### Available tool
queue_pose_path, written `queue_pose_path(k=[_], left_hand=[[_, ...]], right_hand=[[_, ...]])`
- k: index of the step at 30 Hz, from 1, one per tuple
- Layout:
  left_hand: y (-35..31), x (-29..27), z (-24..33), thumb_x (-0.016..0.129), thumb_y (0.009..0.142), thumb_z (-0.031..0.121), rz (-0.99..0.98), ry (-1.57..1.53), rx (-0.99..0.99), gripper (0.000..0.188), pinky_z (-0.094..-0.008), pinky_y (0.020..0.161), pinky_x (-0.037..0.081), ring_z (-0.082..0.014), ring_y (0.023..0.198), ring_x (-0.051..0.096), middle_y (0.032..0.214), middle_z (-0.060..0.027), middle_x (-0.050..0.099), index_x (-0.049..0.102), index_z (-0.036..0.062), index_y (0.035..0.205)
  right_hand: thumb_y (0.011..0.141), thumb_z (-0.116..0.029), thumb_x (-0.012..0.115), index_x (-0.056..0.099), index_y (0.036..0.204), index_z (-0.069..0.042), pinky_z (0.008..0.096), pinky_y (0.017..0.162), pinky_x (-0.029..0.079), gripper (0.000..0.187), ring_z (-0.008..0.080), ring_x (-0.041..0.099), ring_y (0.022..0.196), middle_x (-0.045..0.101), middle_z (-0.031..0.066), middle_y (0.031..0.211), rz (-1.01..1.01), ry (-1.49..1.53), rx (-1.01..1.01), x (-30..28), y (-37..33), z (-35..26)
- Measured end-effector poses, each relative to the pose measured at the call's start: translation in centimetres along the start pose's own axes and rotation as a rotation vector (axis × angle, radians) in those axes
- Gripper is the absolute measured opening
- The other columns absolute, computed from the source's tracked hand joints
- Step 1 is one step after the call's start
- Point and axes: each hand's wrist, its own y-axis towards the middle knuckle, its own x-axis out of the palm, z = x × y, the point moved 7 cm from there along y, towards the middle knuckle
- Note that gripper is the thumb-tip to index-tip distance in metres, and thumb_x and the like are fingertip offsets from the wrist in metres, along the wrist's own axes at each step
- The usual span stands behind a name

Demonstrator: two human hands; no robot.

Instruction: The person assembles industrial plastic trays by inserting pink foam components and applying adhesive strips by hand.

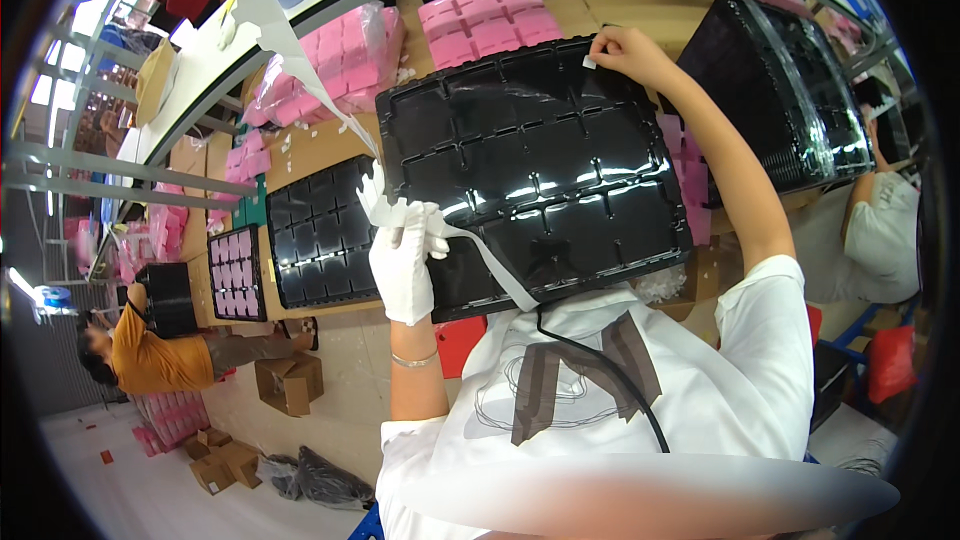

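In front of me lies a large black plastic tray (530, 155) with rows of shallow, shiny compartments. My right hand (630, 52), bare, is at the tray's far right corner. Its thumb and fingers pinch a small white sticker (589, 62) close to the tray's surface. My left hand (405, 250) wears a white glove and hovers over the tray's near left side. A long white paper strip (490, 265) is gripped in it, with one end trailing across the tray toward my chest. Jagged white strip material (285, 40) also runs from the glove toward the upper left.
More black trays (320, 230) lie to the left, one filled with pink pieces (236, 275). Pink foam packs (485, 20) sit beyond my tray. At right stands a tall wrapped stack of black trays (770, 90). A person in orange (160, 350) works at far left; another's sleeve (880, 235) shows at right.
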Motion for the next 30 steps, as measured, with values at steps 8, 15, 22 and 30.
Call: queue_pose_path(k=[8,15,22,30], left_hand=[[-0.2,-0.2,-1.5,0.061,0.100,0.021,0.046,-0.024,-0.017,0.025,-0.0206,0.051,0.043,-0.0091,0.058,0.056,0.078,-0.0059,0.066,0.067,-0.0032,0.103],[0.0,-0.5,-2.1,0.062,0.099,0.022,0.022,-0.040,-0.006,0.027,-0.0205,0.050,0.042,-0.0095,0.057,0.055,0.077,-0.0058,0.065,0.067,-0.0042,0.103],[-0.1,-0.3,-2.0,0.065,0.098,0.020,0.041,-0.066,0.003,0.024,-0.0202,0.051,0.042,-0.0090,0.057,0.054,0.076,-0.0056,0.065,0.068,-0.0041,0.101],[-0.4,0.2,-1.8,0.072,0.091,0.008,0.023,-0.111,-0.069,0.020,-0.0192,0.053,0.039,-0.0050,0.057,0.049,0.084,-0.0014,0.061,0.061,0.0029,0.107]], right_hand=[[0.077,-0.026,0.074,0.071,0.083,-0.009,0.0407,0.065,0.050,0.019,0.0282,0.065,0.065,0.063,0.0082,0.064,0.086,-0.187,0.013,0.5,1.0,-0.4],[0.075,-0.027,0.075,0.072,0.080,-0.009,0.0385,0.067,0.052,0.019,0.0264,0.067,0.067,0.068,0.0077,0.069,0.032,-0.190,0.099,0.5,1.0,-0.2],[0.077,-0.025,0.076,0.072,0.081,-0.010,0.0352,0.057,0.043,0.015,0.0198,0.055,0.054,0.057,0.0041,0.058,0.059,-0.145,0.040,0.5,0.3,-0.1],[0.089,-0.020,0.071,0.067,0.089,-0.006,0.0238,0.052,0.032,0.015,0.0040,0.041,0.057,0.052,-0.0059,0.067,0.059,0.751,0.087,1.0,-3.1,-1.4]])
